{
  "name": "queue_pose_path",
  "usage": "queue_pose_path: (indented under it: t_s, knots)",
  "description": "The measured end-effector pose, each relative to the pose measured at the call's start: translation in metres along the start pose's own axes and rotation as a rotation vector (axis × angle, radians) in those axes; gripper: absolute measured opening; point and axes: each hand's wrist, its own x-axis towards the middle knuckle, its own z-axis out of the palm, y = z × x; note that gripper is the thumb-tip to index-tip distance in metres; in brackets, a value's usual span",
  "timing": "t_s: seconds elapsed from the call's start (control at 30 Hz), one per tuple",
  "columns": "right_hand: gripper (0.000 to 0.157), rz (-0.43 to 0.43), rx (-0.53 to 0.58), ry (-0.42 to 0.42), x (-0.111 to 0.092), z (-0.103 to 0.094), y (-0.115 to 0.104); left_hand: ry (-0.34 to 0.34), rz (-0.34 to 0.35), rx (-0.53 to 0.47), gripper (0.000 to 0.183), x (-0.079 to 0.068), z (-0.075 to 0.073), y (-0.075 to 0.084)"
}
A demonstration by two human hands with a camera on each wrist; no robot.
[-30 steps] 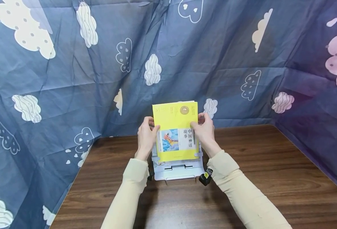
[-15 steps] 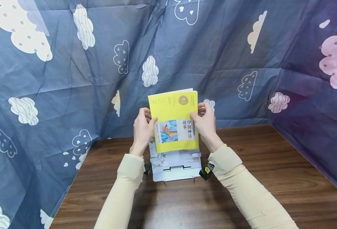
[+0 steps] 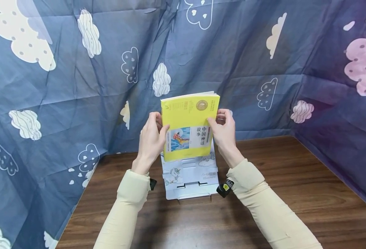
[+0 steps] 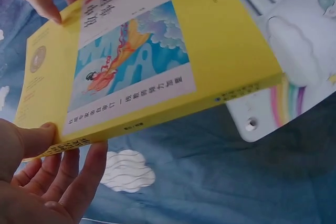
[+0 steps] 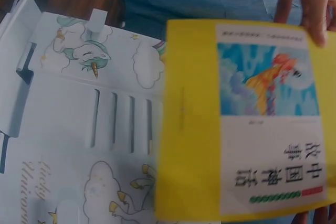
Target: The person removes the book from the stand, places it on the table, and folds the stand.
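A yellow paperback book (image 3: 189,112) with a blue picture panel and Chinese title is held upright, slightly tilted, between both hands. My left hand (image 3: 151,140) grips its left edge, thumb on the front cover and fingers behind the spine, as the left wrist view shows. On the opposite edge, my right hand (image 3: 225,133) pinches it, thumb in front. Below and behind the book stands a white book stand (image 3: 190,173) printed with unicorns and clouds; the book's lower edge is above the stand's ledge and clips. The right wrist view shows slots in the stand's back plate (image 5: 63,114).
The stand rests on a dark brown wood-grain table (image 3: 270,200). A blue cloud-patterned curtain (image 3: 232,52) hangs behind the table and along both sides. Black straps with cameras (image 3: 224,188) are on the wrists.
Both hands have raised the book from the stand's ledge, up and toward the viewer. It has tilted a little, and more of the stand's printed plate now shows beneath it.
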Motion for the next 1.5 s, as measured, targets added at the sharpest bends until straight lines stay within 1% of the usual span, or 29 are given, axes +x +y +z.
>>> queue_pose_path:
  t_s: [0.1, 0.17, 0.33, 0.53, 0.67, 0.73, 0.9, 1.0, 1.1, 1.27, 1.5]
  knots:
    - [0.032, -0.016, 0.051, -0.018, 0.000, 0.001, 0.001, 0.011, 0.042, 0.039, 0.029, 0.000, -0.008, 0.006]
    - [0.035, -0.021, 0.080, -0.044, -0.001, 0.002, 0.002, 0.014, 0.052, 0.063, 0.030, 0.000, -0.013, 0.009]
    - [0.037, -0.014, 0.167, -0.104, -0.003, 0.011, 0.002, 0.022, 0.054, 0.108, 0.031, -0.002, -0.028, 0.012]
    - [0.038, 0.010, 0.201, -0.150, -0.010, 0.023, 0.004, 0.021, 0.046, 0.144, 0.034, -0.008, -0.047, 0.012]
    - [0.035, 0.021, 0.230, -0.165, -0.017, 0.033, 0.003, 0.028, 0.036, 0.168, 0.033, -0.012, -0.058, 0.009]
    - [0.035, 0.040, 0.247, -0.172, -0.022, 0.038, 0.002, 0.035, 0.029, 0.182, 0.033, -0.014, -0.064, 0.007]
    - [0.040, 0.091, 0.270, -0.208, -0.036, 0.051, -0.001, 0.041, 0.022, 0.212, 0.033, -0.019, -0.080, -0.002]
    - [0.043, 0.112, 0.264, -0.227, -0.045, 0.061, -0.003, 0.039, 0.021, 0.210, 0.032, -0.022, -0.092, -0.011]
    - [0.042, 0.127, 0.251, -0.240, -0.053, 0.072, -0.005, 0.039, 0.010, 0.213, 0.030, -0.026, -0.105, -0.020]
    - [0.038, 0.138, 0.234, -0.266, -0.066, 0.092, -0.008, 0.008, -0.056, 0.235, 0.030, -0.035, -0.126, -0.035]
    - [0.037, 0.161, 0.190, -0.312, -0.085, 0.115, -0.005, -0.042, -0.142, 0.231, 0.032, -0.053, -0.146, -0.061]
